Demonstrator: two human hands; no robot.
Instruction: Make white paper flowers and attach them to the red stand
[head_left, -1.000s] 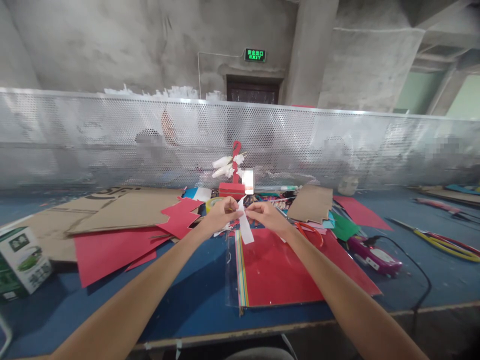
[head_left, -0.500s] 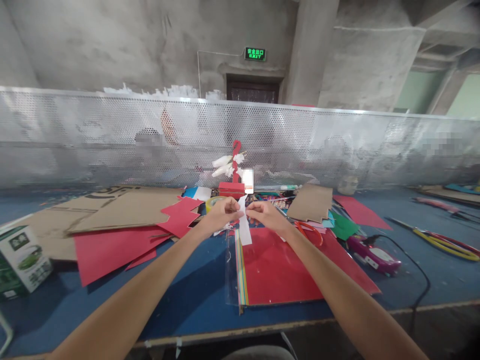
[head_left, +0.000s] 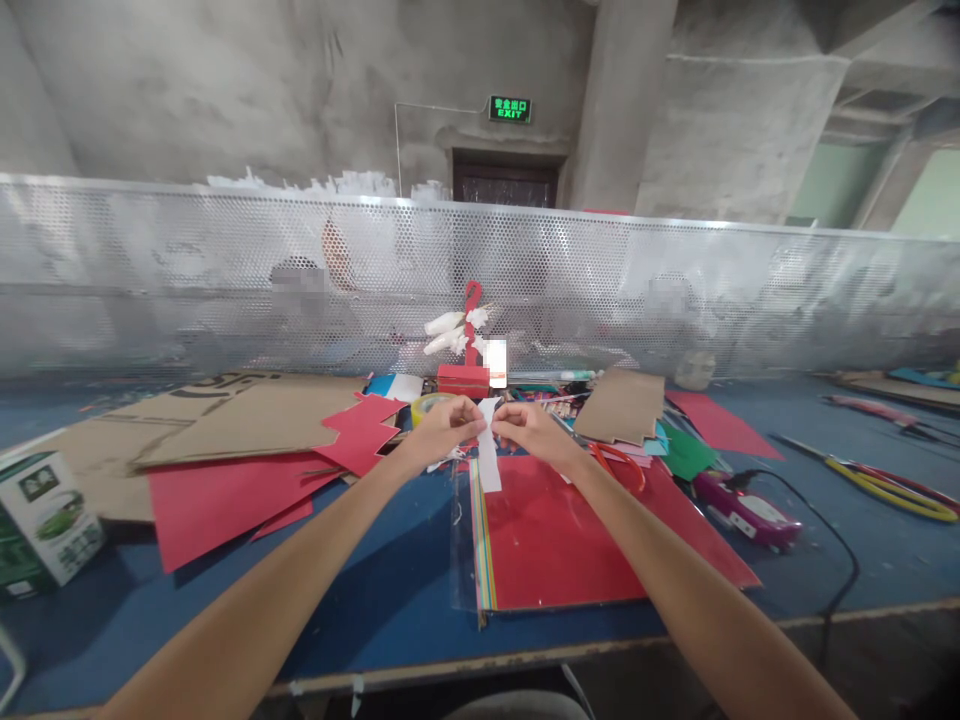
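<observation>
Between my two hands a white paper strip [head_left: 489, 465] hangs down over a stack of red paper [head_left: 570, 540]. My left hand [head_left: 448, 428] pinches the strip's left edge near its upper part. From the other side, my right hand [head_left: 529, 430] pinches the right edge at about the same height. Just beyond the hands stands a red box-like base [head_left: 463, 379] with a curved red upright and white flower shapes [head_left: 445, 325] attached. A roll of yellow tape [head_left: 429, 407] lies behind my left hand.
Brown cardboard [head_left: 255, 420] and red paper pieces [head_left: 225, 500] cover the left side, near a green-and-white carton [head_left: 46, 525]. To the right lie a purple device [head_left: 750, 512] with a black cord, and yellow-and-red-handled scissors [head_left: 889, 485]. A perforated metal screen [head_left: 225, 260] runs behind the table.
The strip's top end sits slightly lower and looks less tilted than before. Both hands stay in nearly the same place, still pinching it.
</observation>
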